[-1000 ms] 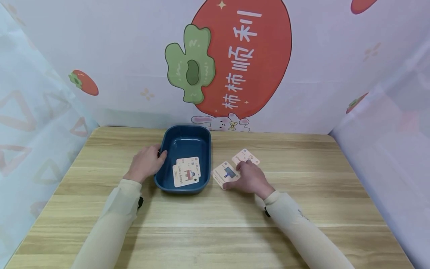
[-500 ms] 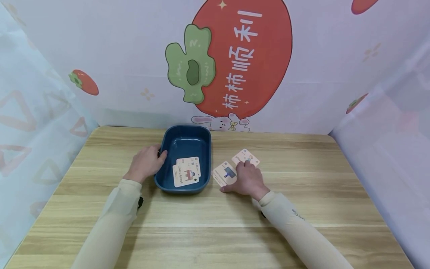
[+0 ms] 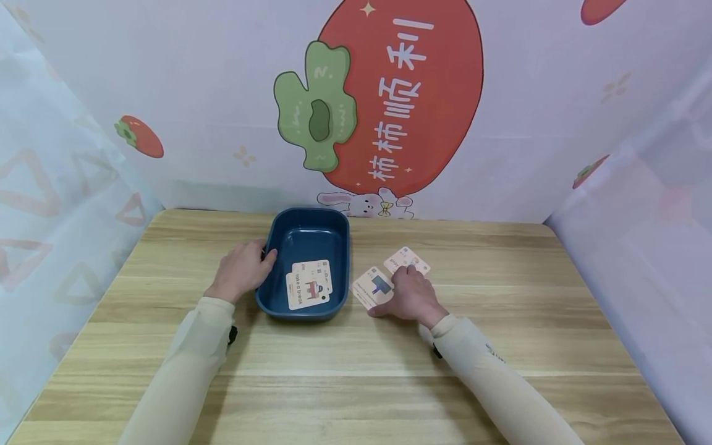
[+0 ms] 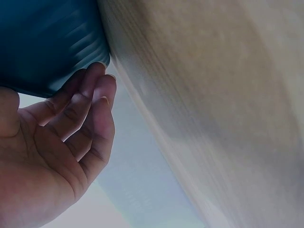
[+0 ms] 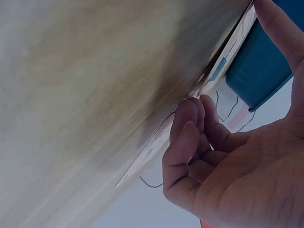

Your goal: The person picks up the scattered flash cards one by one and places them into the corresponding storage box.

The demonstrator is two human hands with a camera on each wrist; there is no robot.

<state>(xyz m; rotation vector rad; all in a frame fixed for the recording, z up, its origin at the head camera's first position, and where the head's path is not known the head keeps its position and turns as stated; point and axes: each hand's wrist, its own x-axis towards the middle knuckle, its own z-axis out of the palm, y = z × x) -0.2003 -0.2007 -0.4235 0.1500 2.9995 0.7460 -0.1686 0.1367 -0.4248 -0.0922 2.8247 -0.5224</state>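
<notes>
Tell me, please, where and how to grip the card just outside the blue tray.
I would pinch the card by opposite edges, with the right hand from the right: it looks thin and nearly flat on the table, and the blue tray stands close to its left corner.

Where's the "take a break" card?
In the head view, that card lies in the blue bin, right of the left hand, partly covering another card.
</notes>
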